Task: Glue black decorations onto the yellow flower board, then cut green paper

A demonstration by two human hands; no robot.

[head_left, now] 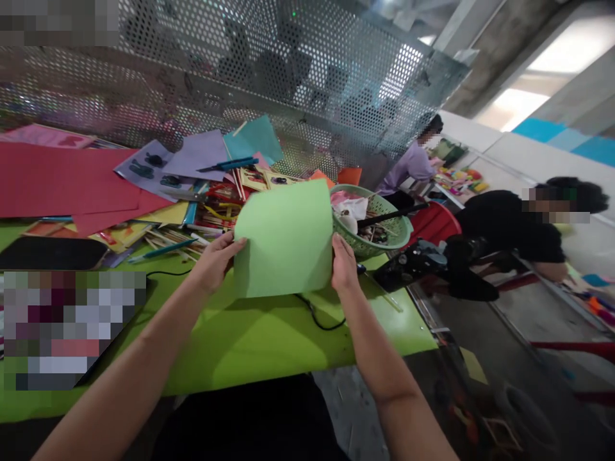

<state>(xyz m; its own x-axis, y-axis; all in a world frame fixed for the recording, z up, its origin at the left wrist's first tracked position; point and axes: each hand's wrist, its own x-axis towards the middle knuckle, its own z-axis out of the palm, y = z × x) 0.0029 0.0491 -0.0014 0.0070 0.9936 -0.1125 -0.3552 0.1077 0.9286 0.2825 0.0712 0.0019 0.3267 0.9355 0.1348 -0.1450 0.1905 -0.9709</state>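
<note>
A light green sheet of paper (pixel 284 240) is held up over the table, slightly curved, between my two hands. My left hand (pixel 220 257) pinches its left edge, with the thumb on the near face. On the opposite edge, my right hand (pixel 344 259) is closed on the paper, its fingers partly hidden behind. Behind the sheet lies a heap of craft sticks, pens and small printed cards (pixel 257 178). A pale green plastic basket (pixel 401 238) filled with odds and ends stands just beyond my right hand.
The bright green table (pixel 250 339) carries red paper (pixel 62 179), a blue cutter (pixel 230 164), a black phone (pixel 52 254) and a black cable (pixel 314 317). A perforated metal panel (pixel 288 83) rises behind. Black equipment (pixel 423 266) stands at the right edge. Two people sit farther right.
</note>
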